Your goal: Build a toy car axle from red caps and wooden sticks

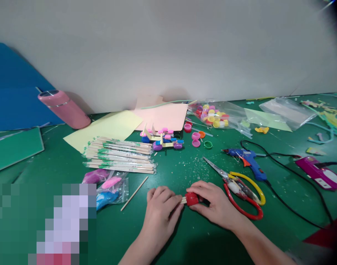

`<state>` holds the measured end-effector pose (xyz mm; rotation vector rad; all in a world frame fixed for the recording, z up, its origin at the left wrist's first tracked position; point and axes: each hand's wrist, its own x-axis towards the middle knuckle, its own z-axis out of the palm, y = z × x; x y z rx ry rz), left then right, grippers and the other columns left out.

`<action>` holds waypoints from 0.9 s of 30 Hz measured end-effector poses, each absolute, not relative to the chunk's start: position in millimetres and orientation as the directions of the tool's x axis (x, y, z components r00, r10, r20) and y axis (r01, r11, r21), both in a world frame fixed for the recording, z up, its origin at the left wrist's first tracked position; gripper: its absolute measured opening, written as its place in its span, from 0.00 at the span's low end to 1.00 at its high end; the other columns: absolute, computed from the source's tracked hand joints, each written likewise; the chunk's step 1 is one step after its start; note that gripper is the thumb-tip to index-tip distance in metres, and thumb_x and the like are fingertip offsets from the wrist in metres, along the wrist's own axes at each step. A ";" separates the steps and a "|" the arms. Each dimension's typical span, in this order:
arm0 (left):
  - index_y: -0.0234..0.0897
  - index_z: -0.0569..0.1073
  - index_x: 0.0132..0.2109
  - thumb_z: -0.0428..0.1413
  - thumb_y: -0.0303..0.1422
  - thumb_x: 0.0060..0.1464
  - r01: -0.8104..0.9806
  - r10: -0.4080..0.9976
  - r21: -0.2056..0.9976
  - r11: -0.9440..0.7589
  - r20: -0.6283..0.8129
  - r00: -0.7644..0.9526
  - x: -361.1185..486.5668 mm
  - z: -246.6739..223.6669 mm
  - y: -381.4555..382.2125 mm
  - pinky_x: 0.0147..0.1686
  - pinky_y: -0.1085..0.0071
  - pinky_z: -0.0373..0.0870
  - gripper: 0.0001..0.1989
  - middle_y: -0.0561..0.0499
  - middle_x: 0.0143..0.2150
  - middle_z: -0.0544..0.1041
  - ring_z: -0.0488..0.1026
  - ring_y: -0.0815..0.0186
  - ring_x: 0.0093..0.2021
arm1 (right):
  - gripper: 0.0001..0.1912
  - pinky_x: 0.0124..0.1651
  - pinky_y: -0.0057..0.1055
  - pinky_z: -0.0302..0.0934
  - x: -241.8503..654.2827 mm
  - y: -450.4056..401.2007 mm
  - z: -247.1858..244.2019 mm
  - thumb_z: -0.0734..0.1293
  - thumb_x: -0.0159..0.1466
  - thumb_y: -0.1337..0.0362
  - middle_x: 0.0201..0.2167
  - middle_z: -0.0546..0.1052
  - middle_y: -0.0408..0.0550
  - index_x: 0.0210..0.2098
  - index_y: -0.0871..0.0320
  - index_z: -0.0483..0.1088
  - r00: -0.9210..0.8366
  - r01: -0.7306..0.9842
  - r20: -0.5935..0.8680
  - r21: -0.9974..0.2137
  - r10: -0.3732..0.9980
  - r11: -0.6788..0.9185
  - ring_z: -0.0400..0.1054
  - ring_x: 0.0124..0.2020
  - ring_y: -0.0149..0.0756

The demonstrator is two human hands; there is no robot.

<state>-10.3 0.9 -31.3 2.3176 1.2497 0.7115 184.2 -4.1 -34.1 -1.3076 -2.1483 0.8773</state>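
Observation:
Near the front middle of the green table, my right hand (212, 202) has its fingers around a small red piece (192, 198). Thin pale sticks (183, 200) stick out of its left side, and my left hand (164, 206) pinches them. A single wooden stick (134, 193) lies left of my left hand. Scissors (237, 191) with red and yellow handles rest to the right of my right hand. Behind my hands stand small toy cars (168, 143) with purple and pink wheels.
Wrapped sticks (120, 154) and bagged clay (110, 184) lie left. Farther back are a pink bottle (66, 109), paper sheets (162, 116), loose caps (196, 139) and a bag of caps (212, 115). At right, a blue glue gun (247, 160) has a black cable near a purple box (320, 173).

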 end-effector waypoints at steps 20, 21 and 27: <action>0.39 0.74 0.34 0.53 0.27 0.52 0.641 0.850 0.569 -0.515 0.245 0.466 -11.1 -30.9 -0.8 0.35 0.63 0.58 0.06 0.50 0.29 0.75 0.68 0.61 0.34 | 0.12 0.42 0.32 0.58 183.1 -3.9 -33.4 0.65 0.60 0.62 0.41 0.72 0.46 0.44 0.53 0.68 -0.434 0.605 0.073 -0.714 0.898 0.351 0.66 0.42 0.36; 0.39 0.74 0.34 0.53 0.27 0.52 0.642 0.850 0.567 -0.517 0.247 0.466 -11.2 -30.9 -0.9 0.35 0.63 0.58 0.06 0.50 0.29 0.75 0.68 0.61 0.34 | 0.12 0.42 0.32 0.58 183.1 -3.9 -33.2 0.65 0.60 0.62 0.41 0.72 0.46 0.44 0.53 0.68 -0.434 0.608 0.072 -0.712 0.898 0.351 0.66 0.41 0.37; 0.39 0.75 0.34 0.53 0.27 0.52 0.641 0.848 0.564 -0.521 0.253 0.466 -10.7 -31.4 0.5 0.35 0.63 0.58 0.06 0.50 0.29 0.76 0.68 0.61 0.34 | 0.12 0.42 0.31 0.58 182.9 -3.9 -32.2 0.65 0.60 0.61 0.41 0.72 0.45 0.44 0.53 0.68 -0.434 0.619 0.070 -0.702 0.898 0.354 0.66 0.41 0.35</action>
